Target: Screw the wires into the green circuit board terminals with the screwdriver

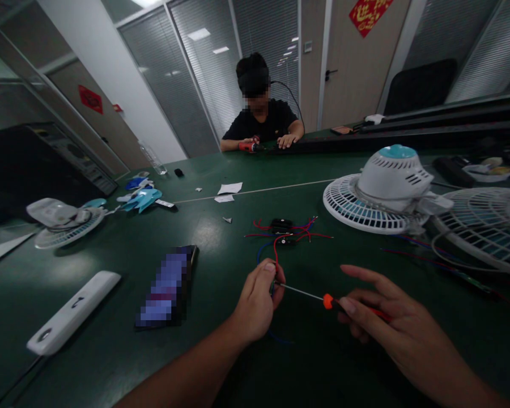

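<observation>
My left hand [256,301] is closed on a small wired part [273,288], mostly hidden by the fingers. A red wire [275,249] and a blue wire come out of its top. In my right hand [393,320] is a screwdriver [327,301] with an orange-red handle, the index finger stretched out. Its thin metal shaft points left, and the tip meets the part at my left fingers. Just beyond my left hand lie several black modules [281,226] with red and blue wires.
A phone [166,288] and a white power strip [74,313] lie at left. White fans stand on the right [393,192] and far left [68,221]. Paper scraps [229,188] lie mid-table. Across the table, a person [261,116] holds a red tool [247,147].
</observation>
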`<action>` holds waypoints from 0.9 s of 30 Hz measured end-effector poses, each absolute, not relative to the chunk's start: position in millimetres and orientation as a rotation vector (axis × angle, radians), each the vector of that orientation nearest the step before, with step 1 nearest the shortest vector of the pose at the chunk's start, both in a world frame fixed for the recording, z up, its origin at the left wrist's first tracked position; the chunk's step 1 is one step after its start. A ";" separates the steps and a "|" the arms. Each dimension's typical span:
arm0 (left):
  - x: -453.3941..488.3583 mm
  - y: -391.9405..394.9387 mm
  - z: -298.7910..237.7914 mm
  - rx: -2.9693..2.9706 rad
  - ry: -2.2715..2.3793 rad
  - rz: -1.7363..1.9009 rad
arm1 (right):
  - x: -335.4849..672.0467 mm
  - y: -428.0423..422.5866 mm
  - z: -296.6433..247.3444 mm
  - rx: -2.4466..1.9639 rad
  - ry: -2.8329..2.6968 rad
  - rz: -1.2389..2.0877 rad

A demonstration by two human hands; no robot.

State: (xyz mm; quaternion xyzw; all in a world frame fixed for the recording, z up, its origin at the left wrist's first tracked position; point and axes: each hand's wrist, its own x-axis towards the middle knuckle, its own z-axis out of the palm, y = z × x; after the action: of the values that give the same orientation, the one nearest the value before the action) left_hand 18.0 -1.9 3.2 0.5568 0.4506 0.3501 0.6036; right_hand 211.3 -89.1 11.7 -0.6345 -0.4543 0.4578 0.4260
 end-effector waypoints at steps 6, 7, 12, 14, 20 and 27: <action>18.4 -2.8 3.1 1.259 1.045 0.825 | 211.8 -87.1 8.9 -1.567 -1.142 1.124; 18.5 -2.9 3.4 1.259 1.047 0.823 | 212.2 -87.7 8.3 -1.562 -1.143 1.121; 18.6 -2.3 4.3 1.298 1.032 0.833 | 213.4 -88.1 6.6 -1.544 -1.144 1.127; 18.7 -2.1 4.1 1.303 1.028 0.831 | 213.3 -87.1 6.2 -1.536 -1.135 1.139; 18.3 -2.3 4.7 1.262 1.043 0.825 | 212.6 -88.4 6.3 -1.539 -1.135 1.134; 19.2 -3.5 6.9 1.258 1.062 0.813 | 210.7 -87.5 10.9 -1.537 -1.142 1.083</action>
State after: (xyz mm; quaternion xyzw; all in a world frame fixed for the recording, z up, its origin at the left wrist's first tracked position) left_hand 19.2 -3.5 6.9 0.5442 0.4597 0.3517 0.6073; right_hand 210.7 -87.5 10.9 -0.6227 -0.4625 0.4387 0.4538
